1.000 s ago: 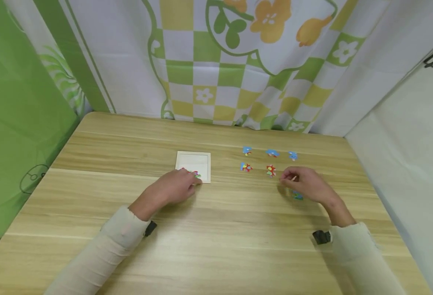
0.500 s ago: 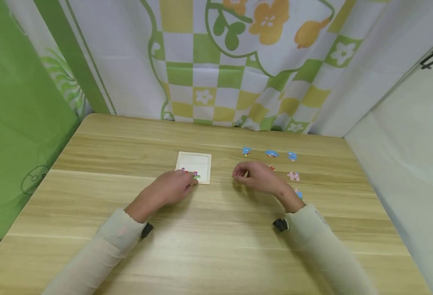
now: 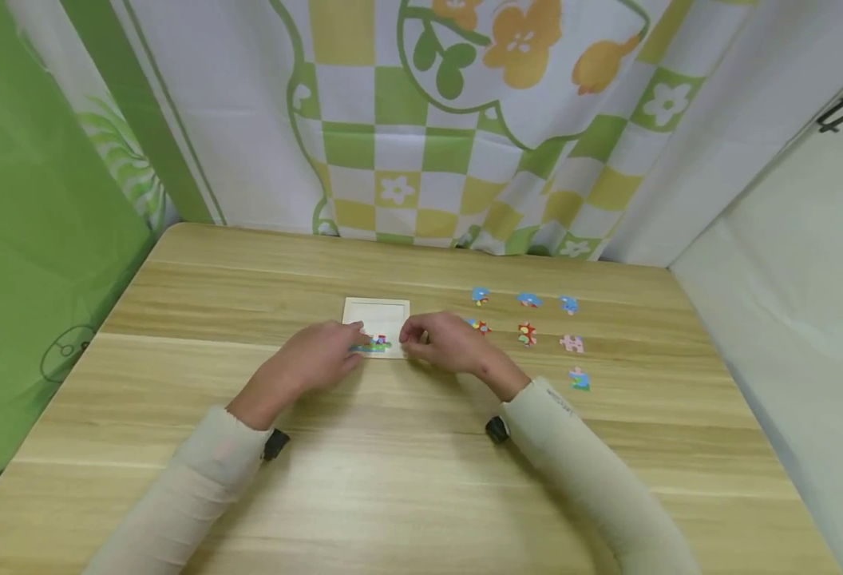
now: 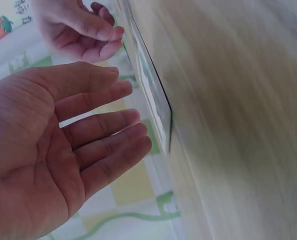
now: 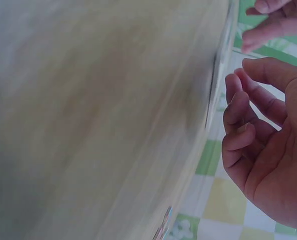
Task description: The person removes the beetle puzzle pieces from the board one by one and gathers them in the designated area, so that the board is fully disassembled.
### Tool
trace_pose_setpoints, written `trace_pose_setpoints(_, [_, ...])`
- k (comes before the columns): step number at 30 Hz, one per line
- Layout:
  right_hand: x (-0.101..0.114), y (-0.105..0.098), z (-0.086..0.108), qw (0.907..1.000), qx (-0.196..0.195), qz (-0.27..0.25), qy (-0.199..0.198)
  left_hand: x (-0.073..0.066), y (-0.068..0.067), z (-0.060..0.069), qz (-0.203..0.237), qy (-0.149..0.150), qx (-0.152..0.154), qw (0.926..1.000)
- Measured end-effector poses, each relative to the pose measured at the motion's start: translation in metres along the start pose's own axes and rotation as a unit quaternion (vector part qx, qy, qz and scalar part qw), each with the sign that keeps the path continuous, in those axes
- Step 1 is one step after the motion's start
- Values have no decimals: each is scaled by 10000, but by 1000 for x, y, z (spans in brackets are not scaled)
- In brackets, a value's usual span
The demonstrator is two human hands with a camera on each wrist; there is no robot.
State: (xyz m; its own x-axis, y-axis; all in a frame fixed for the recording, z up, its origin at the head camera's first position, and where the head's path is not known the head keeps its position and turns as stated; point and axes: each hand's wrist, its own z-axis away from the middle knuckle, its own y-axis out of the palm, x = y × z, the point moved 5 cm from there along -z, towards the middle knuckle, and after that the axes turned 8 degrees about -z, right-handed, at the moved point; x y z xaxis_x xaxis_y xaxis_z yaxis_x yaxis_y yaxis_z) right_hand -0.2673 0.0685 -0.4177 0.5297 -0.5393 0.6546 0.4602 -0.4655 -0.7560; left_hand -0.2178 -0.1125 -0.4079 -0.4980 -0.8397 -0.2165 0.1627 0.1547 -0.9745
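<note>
A small wooden puzzle tray (image 3: 405,313) lies on the table, with colourful jigsaw pieces (image 3: 378,344) along its near side. At the tray's left, my left hand (image 3: 314,355) has its fingertips over the near-left pieces, partly hiding them. Its fingers look nearly straight in the left wrist view. Beside the tray's near-right corner is my right hand (image 3: 445,342); its fingers are loosely curled, thumb close to the index finger (image 5: 261,97), and no piece shows between them. Right of that hand lie a red sun-like piece (image 3: 527,334) and a pink piece (image 3: 571,343).
Several blue pieces, one of them a middle blue piece (image 3: 529,299), form a row farther back on the wooden table (image 3: 421,463). A blue-green piece (image 3: 579,378) lies nearest on the right. A checkered curtain (image 3: 400,148) hangs behind the table's far edge.
My right hand has moved left from the loose pieces to the tray, uncovering the pink and sun-like pieces. My left hand has drawn slightly left, showing more of the pieces in the tray.
</note>
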Motion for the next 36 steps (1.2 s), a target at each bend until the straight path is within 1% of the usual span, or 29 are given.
trace_pose_setpoints(2, [1, 3, -5, 9999, 54, 89, -9, 6, -1, -1, -7, -155, 9, 9999])
trace_pose_setpoints(3, [2, 4, -7, 9999, 88, 91, 12, 8, -1, -1, -16, -184, -3, 9998])
trace_pose_setpoints(8, [4, 10, -17, 9994, 286, 67, 184, 16, 1, -5, -107, -174, 2, 9998])
trace_pose_setpoints(12, [6, 15, -22, 9987, 378, 203, 270, 19, 4, -7, -262, -188, 47, 9995])
trace_pose_setpoints(20, [8, 21, -26, 9958, 462, 699, 367, 23, 5, -10, -367, -201, -113, 9991])
trace_pose_setpoints(26, [9, 22, -27, 9959, 391, 724, 365, 23, 7, -12, -390, -173, -257, 9988])
trace_pose_setpoints(31, [9, 23, -28, 9962, 371, 678, 406, 24, 7, -12, -275, -202, -239, 9991])
trace_pose_setpoints(36, [10, 22, -30, 9959, 331, 692, 482, 25, 5, -13, -260, -159, -180, 9994])
